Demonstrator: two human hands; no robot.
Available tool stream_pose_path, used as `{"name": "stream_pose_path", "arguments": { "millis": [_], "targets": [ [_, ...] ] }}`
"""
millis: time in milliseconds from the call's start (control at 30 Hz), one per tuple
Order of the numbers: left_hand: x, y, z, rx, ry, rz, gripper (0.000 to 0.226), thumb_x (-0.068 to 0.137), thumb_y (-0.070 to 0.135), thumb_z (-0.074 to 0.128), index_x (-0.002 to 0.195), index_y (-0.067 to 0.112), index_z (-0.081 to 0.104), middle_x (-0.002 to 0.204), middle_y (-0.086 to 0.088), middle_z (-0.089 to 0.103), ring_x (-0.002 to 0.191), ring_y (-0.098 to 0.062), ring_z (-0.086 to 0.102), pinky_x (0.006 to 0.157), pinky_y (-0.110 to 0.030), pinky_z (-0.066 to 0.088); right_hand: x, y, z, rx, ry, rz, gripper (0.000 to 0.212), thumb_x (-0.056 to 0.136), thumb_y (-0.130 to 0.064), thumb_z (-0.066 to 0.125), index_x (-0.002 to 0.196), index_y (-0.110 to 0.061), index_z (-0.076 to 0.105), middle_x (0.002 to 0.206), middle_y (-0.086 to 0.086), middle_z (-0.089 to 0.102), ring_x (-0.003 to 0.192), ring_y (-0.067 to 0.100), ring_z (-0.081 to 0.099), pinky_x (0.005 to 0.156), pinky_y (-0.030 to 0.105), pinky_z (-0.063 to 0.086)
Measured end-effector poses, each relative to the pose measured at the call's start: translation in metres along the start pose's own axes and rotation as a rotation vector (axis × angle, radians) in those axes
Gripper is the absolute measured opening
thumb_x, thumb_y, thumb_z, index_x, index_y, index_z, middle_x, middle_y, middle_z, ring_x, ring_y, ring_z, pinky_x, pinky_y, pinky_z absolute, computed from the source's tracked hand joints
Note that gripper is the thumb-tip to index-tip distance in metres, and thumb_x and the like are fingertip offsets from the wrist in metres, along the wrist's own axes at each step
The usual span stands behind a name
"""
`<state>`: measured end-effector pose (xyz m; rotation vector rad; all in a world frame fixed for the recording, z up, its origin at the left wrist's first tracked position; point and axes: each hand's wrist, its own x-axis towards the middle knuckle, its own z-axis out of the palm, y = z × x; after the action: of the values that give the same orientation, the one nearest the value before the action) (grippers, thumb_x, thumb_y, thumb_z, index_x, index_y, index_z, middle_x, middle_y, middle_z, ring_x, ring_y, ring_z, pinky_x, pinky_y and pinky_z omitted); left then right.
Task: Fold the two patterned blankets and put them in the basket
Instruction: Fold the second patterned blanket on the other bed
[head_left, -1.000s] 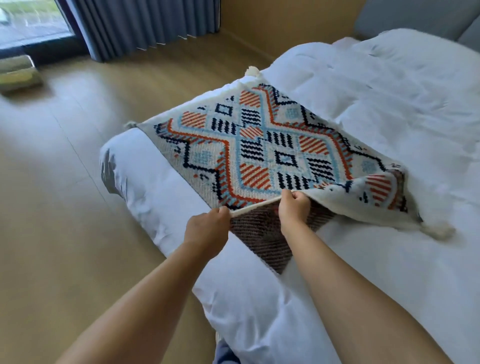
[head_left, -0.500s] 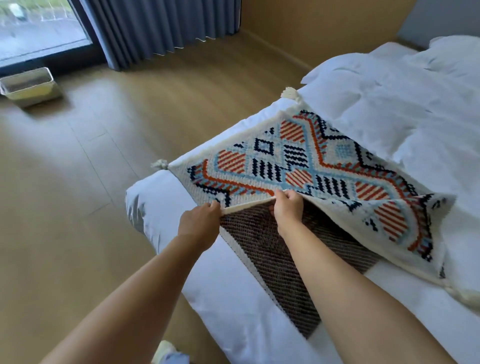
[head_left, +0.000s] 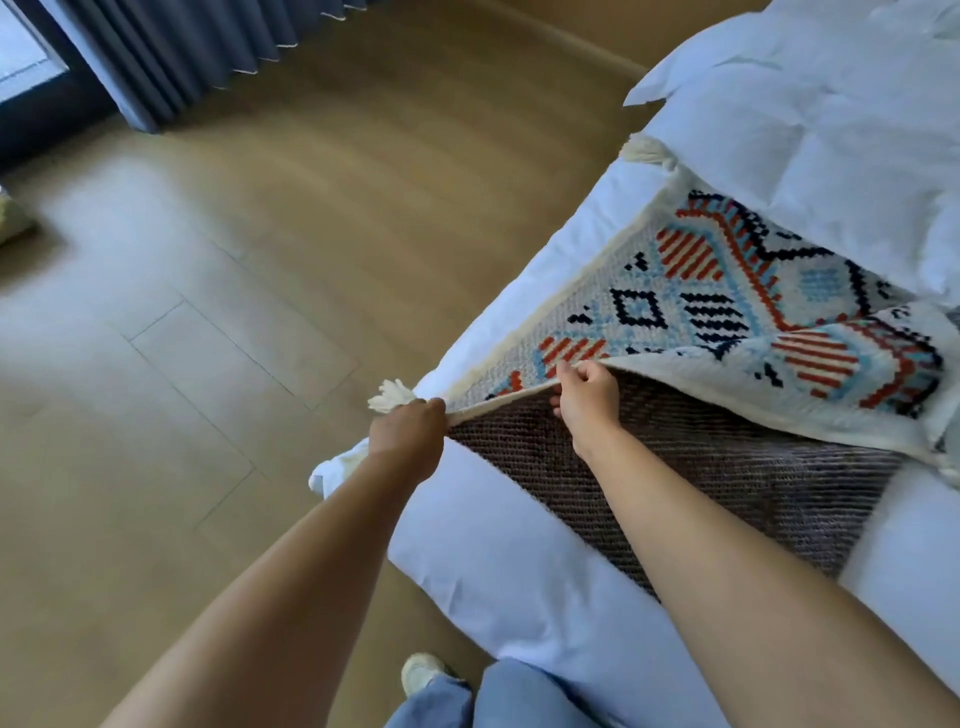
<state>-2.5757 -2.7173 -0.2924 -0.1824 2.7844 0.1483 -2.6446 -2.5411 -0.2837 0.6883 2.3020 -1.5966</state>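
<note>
A patterned blanket (head_left: 696, 291) with orange, blue and black diamonds and white tassels lies on the white bed (head_left: 519, 571). Its near edge is lifted and doubled over, so the dark brown underside (head_left: 701, 467) shows beneath. My left hand (head_left: 408, 434) pinches that edge at the corner beside a tassel. My right hand (head_left: 589, 397) grips the same edge a little further right. Only the corner of a pale basket (head_left: 13, 221) shows on the floor at the far left. I see only this one blanket.
A wooden floor (head_left: 260, 312) fills the left side. Blue curtains (head_left: 182, 52) hang at the top left by a window. A rumpled white duvet (head_left: 831, 104) covers the far bed. My jeans and one shoe (head_left: 423, 673) show at the bottom.
Both hands have carried the lifted edge further over the blanket towards the tasselled corner, exposing more brown underside. The view has swung left and down, so the basket is nearly out of frame.
</note>
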Motion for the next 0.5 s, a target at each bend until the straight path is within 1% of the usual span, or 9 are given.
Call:
{"name": "stream_pose_path", "arguments": {
  "millis": [100, 167, 233, 300, 333, 400, 467, 500],
  "targets": [
    [0.035, -0.024, 0.013, 0.012, -0.079, 0.006, 0.021, 0.085, 0.005, 0.039, 0.1, 0.013, 0.052, 0.102, -0.007, 0.06, 0.093, -0.028, 0.059, 0.065, -0.031, 0.039, 0.021, -0.003, 0.034, -0.032, 0.019, 0.027, 0.033, 0.095, -0.028, 0.048, 0.065, -0.014, 0.041, 0.069, 0.006, 0.054, 0.069, 0.025, 0.054, 0.064, 0.036, 0.045],
    [0.064, -0.035, 0.023, 0.03, -0.135, 0.039, 0.025, 0.085, 0.003, 0.04, 0.103, 0.013, 0.053, 0.106, -0.007, 0.058, 0.098, -0.028, 0.057, 0.066, -0.033, 0.039, 0.041, 0.001, 0.057, -0.043, 0.042, 0.041, 0.034, 0.094, -0.026, 0.049, 0.064, -0.013, 0.04, 0.067, 0.009, 0.054, 0.069, 0.027, 0.054, 0.064, 0.036, 0.043],
    [0.088, -0.039, 0.033, 0.062, -0.182, 0.087, 0.026, 0.087, 0.005, 0.043, 0.109, 0.013, 0.055, 0.112, -0.007, 0.053, 0.108, -0.028, 0.05, 0.075, -0.037, 0.041, 0.059, 0.008, 0.075, -0.088, 0.044, 0.077, 0.034, 0.094, -0.026, 0.049, 0.064, -0.013, 0.04, 0.07, 0.013, 0.056, 0.068, 0.026, 0.054, 0.063, 0.034, 0.04],
    [0.112, -0.044, 0.047, 0.091, -0.237, 0.132, 0.026, 0.09, 0.01, 0.042, 0.112, 0.015, 0.056, 0.117, -0.007, 0.052, 0.116, -0.029, 0.044, 0.086, -0.039, 0.04, 0.076, 0.017, 0.095, -0.125, 0.054, 0.124, 0.034, 0.094, -0.024, 0.05, 0.064, -0.013, 0.039, 0.072, 0.016, 0.058, 0.068, 0.027, 0.055, 0.061, 0.031, 0.038],
    [0.121, -0.047, 0.055, 0.101, -0.272, 0.153, 0.027, 0.09, 0.01, 0.041, 0.112, 0.014, 0.056, 0.118, -0.007, 0.051, 0.118, -0.029, 0.042, 0.088, -0.039, 0.039, 0.082, 0.023, 0.104, -0.155, 0.057, 0.143, 0.035, 0.094, -0.023, 0.05, 0.062, -0.014, 0.037, 0.07, 0.016, 0.058, 0.068, 0.026, 0.055, 0.057, 0.031, 0.036],
    [0.133, -0.052, 0.068, 0.112, -0.345, 0.199, 0.028, 0.09, 0.009, 0.041, 0.112, 0.015, 0.057, 0.119, -0.008, 0.049, 0.12, -0.03, 0.039, 0.09, -0.04, 0.037, 0.089, 0.031, 0.121, -0.231, 0.074, 0.173, 0.037, 0.093, -0.021, 0.051, 0.06, -0.016, 0.035, 0.062, 0.008, 0.054, 0.063, 0.024, 0.05, 0.051, 0.031, 0.029],
    [0.14, -0.056, 0.074, 0.092, -0.425, 0.254, 0.029, 0.087, 0.007, 0.042, 0.111, 0.016, 0.057, 0.119, -0.009, 0.047, 0.117, -0.03, 0.038, 0.09, -0.039, 0.037, 0.094, 0.034, 0.137, -0.329, 0.097, 0.203, 0.038, 0.092, -0.022, 0.051, 0.059, -0.017, 0.034, 0.058, 0.001, 0.047, 0.06, 0.022, 0.044, 0.049, 0.033, 0.023],
    [0.142, -0.058, 0.074, 0.068, -0.473, 0.275, 0.03, 0.087, 0.006, 0.042, 0.112, 0.015, 0.056, 0.119, -0.01, 0.046, 0.117, -0.03, 0.038, 0.091, -0.039, 0.037, 0.094, 0.033, 0.144, -0.374, 0.108, 0.222, 0.036, 0.092, -0.021, 0.05, 0.059, -0.017, 0.034, 0.059, 0.001, 0.047, 0.061, 0.022, 0.043, 0.052, 0.033, 0.023]
  ]
}}
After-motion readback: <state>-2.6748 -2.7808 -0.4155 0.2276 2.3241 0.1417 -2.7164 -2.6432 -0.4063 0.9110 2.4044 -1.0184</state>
